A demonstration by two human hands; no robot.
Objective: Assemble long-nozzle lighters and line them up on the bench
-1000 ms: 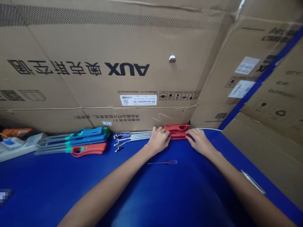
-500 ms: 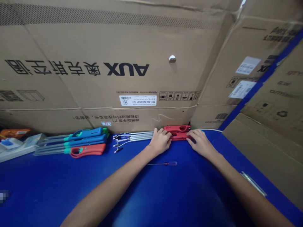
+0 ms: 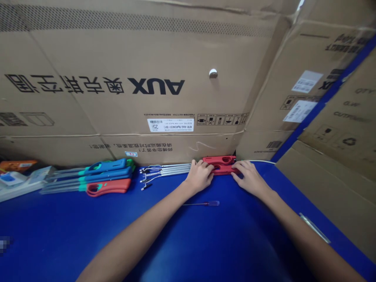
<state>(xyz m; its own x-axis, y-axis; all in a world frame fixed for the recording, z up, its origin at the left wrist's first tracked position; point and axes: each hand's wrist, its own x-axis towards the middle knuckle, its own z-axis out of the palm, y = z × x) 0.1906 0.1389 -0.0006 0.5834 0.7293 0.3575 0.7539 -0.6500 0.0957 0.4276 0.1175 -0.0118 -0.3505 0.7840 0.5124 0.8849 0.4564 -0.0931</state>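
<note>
We count two hands (image 3: 199, 176) (image 3: 249, 178) at the back edge of the blue table (image 3: 73, 235): the left hand and the right hand, both bare. Between them lie two red handles (image 3: 221, 164), one just behind the other, their long axes running left to right along the foot of the large cardboard box (image 3: 88, 51). The left fingers (image 3: 205, 166) curl over the handles' left end and the right fingers (image 3: 237, 167) over their right end, closed narrowly on the pair, which stays in both hands' hold. To the left, we count about four metal rods (image 3: 166, 169) with thin wires, pointing left; their right ends pass behind the left hand, so we cannot tell whether they join the red handles. Further left lie three long lighters (image 3: 107, 176), two blue and one red, with rods pointing left. We note one small screwdriver (image 3: 202, 203) just below the left hand, its blue handle to the right.
</note>
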